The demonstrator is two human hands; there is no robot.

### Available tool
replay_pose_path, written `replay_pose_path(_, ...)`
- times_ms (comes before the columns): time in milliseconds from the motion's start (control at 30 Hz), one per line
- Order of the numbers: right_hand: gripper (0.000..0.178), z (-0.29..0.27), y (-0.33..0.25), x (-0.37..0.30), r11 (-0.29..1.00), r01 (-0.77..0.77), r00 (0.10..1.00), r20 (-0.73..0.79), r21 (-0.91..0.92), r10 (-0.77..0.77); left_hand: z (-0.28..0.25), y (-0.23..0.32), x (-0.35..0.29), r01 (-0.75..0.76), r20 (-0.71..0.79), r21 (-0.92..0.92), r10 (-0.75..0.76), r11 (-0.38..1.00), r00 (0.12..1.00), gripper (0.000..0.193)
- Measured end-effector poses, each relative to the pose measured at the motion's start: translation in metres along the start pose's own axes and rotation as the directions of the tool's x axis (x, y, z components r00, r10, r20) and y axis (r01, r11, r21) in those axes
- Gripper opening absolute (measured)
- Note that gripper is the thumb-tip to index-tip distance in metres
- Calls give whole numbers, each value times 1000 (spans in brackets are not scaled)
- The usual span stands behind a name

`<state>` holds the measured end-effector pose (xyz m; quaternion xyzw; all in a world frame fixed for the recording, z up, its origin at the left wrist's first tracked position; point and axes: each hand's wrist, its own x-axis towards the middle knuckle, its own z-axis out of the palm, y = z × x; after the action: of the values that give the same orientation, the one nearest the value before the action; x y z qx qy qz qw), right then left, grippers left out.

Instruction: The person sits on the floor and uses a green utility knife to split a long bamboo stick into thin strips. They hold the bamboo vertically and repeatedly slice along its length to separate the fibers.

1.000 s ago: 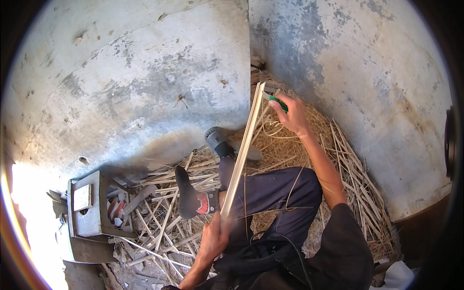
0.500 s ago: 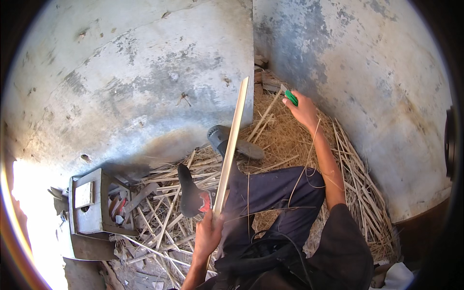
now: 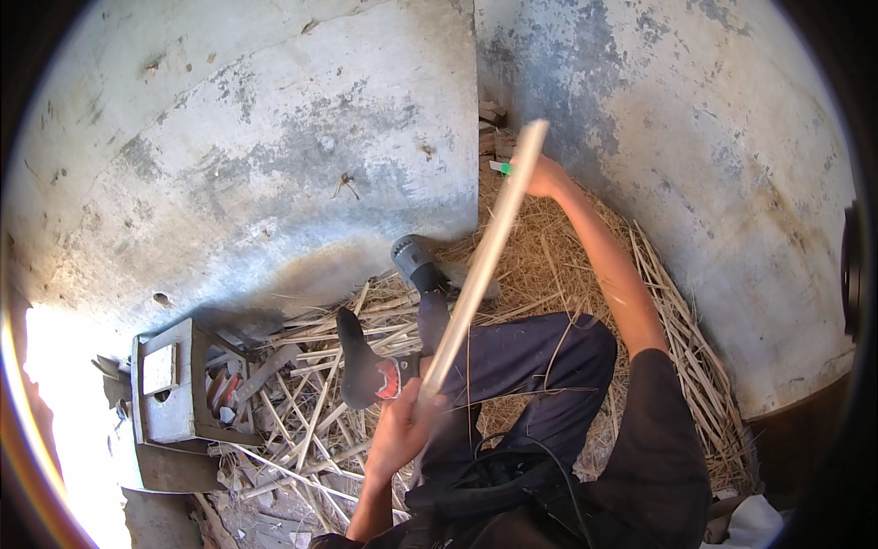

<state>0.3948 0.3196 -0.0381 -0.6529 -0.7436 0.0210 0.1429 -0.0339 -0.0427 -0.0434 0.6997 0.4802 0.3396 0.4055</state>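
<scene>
My left hand is closed round the lower end of a long pale split-bamboo strip. The strip slants up and to the right, blurred by motion, over my bent leg. Beyond its upper part, my right hand is closed on a green-handled knife. The blade points left, past the strip; most of the handle is hidden behind the strip and fingers. Whether blade and strip touch, I cannot tell. A fallen thin stem crosses my dark trousers.
Bamboo sticks and straw-like shavings cover the ground around my legs and shoes. A weathered wooden box with odds and ends stands at the left. Stained walls meet in a corner ahead.
The bamboo strip has swung to the right, so its upper end now passes in front of my right hand. The right hand has moved left, and its knife blade now points left.
</scene>
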Motion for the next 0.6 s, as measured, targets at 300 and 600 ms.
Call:
replay_pose_path(300, 32, 19, -19, 32, 927, -332, 871, 319, -178, 373, 9, 6, 11, -248, 360, 93, 200, 964, 911, 29)
replay_pose_path(600, 32, 35, -18, 29, 924, -353, 772, 513, -145, 376, -1, -16, 26, 45, -119, 522, 21, 852, 993, 24)
